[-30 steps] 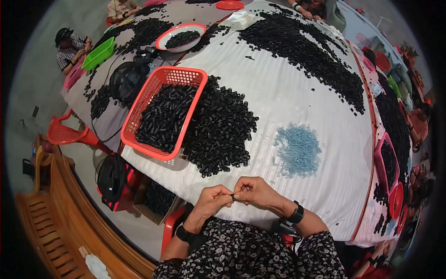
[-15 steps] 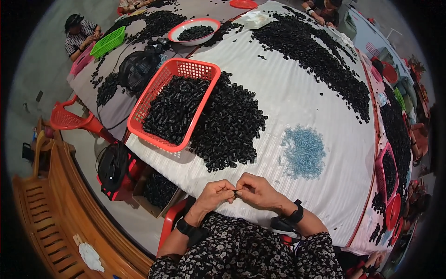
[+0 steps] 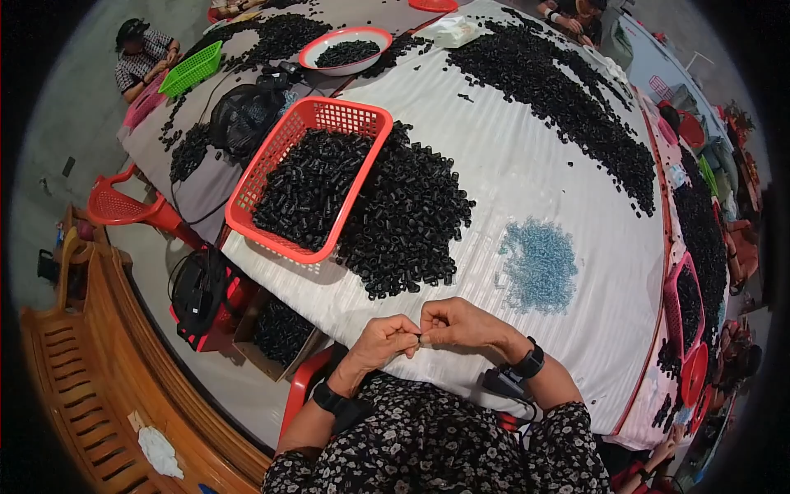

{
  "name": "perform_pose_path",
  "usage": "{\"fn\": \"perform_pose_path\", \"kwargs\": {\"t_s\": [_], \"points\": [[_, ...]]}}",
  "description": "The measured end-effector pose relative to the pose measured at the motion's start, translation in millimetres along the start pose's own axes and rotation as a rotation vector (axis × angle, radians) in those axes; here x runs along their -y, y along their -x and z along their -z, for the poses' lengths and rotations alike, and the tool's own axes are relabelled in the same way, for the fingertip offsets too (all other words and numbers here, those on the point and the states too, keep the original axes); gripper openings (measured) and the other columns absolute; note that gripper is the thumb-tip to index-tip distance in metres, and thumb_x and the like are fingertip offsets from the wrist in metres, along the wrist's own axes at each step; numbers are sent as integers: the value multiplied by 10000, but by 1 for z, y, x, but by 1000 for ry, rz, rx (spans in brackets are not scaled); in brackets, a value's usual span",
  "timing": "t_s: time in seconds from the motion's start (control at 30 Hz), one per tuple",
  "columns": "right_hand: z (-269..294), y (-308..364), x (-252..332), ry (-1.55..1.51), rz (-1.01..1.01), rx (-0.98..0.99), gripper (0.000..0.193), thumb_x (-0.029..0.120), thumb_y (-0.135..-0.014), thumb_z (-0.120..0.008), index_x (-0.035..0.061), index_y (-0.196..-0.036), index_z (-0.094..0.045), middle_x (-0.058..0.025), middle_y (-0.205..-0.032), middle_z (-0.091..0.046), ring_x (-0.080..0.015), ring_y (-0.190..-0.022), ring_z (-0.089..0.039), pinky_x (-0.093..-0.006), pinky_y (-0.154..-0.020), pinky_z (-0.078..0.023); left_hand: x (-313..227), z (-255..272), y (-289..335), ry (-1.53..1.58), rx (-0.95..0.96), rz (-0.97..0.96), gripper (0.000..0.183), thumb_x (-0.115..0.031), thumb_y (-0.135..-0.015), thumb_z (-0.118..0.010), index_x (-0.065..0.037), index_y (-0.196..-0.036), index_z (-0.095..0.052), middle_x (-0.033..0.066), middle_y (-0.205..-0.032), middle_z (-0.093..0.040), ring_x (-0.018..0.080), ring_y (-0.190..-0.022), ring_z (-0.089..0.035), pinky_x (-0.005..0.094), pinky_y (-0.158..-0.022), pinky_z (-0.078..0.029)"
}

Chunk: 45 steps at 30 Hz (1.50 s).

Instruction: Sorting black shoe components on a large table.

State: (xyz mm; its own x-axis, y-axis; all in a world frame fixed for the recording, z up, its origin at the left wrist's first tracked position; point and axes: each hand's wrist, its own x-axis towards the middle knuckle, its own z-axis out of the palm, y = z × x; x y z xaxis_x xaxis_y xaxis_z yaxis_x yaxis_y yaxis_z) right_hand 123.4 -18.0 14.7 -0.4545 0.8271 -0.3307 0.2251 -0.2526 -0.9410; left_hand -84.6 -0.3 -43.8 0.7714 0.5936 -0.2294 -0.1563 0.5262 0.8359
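Note:
Over the near edge of the white-covered table, my left hand pinches a small black plastic piece, mostly hidden by the fingertips. My right hand meets it from the other side, thumb and fingers closed on the same piece. Just beyond my hands lies a heap of small black cylindrical parts. A red plastic basket holding more such parts stands at the heap's left. To the right of my hands is a patch of small clear bluish pieces.
A long spread of black parts covers the far right of the table. At the back stand a red-rimmed white basin and a green basket. A wooden bench is at my left. Other people sit around the tables.
My right hand has shifted slightly upward, its fingers a little more raised around the small piece. My left hand stays almost in place. The view has tilted slightly.

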Motion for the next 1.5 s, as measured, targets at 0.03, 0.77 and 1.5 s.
{"fn": "perform_pose_path", "kwargs": {"t_s": [0.03,0.77,1.5], "points": [[1,-1,-3,20,23,28,137,99,-788,-642,16,-766,-535,12,-637,-501,-62,-612,-444,-239,-545,-378,1,1,0,1,1,1,105,-44,-869,-572,50,-915,-582,54,-749,-592,94,-657,-557,222,-603,-470],[-6,4,-16,-17,-55,59,237,190,-831,-630,10,-732,-513,-2,-598,-463,-80,-575,-409,-264,-499,-346,1,-1,-2,-25,4,-47,111,-53,-872,-574,47,-920,-581,52,-763,-590,95,-654,-560,225,-607,-473],[-34,17,-21,-265,49,-304,110,116,-882,-586,15,-852,-556,40,-672,-495,-24,-594,-421,-190,-511,-350,-2,-7,-4,204,-41,-92,130,-42,-903,-514,52,-983,-555,107,-795,-613,145,-667,-601,282,-643,-523]]}}
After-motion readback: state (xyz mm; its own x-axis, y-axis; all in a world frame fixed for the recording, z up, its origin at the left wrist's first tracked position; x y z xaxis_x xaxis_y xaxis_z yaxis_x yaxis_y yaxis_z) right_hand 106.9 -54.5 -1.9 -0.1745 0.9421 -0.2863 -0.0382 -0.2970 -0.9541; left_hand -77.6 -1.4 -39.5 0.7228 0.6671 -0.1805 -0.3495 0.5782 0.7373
